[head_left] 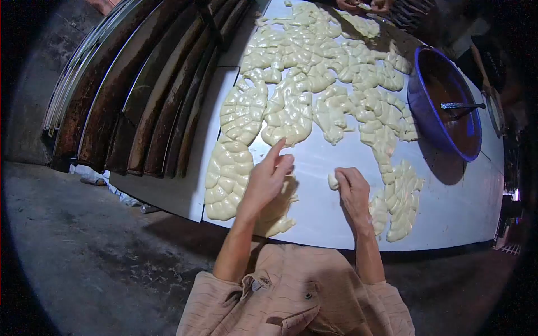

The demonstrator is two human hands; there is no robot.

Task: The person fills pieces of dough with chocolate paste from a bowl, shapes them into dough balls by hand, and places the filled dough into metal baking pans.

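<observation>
Pale, glossy dough pieces [288,106] lie pressed together in bumpy sheets on the white tabletop [319,162]. My left hand [272,173] is over the near part of the table, index finger stretched out by the lower edge of one sheet; it appears to hold nothing. Under and beside it lies another dough patch [277,215], partly covered by the hand and its shadow. To the right, my right hand [353,190] is closed with a small dough lump [333,181] at its fingertips. A narrow strip of dough [404,199] lies right of that hand.
A purple basin [417,92] with brownish liquid and a dark-handled utensil [462,105] stands at the right. Long dark trays [140,89] are stacked along the left side. Another person's hands [367,5] show at the far edge.
</observation>
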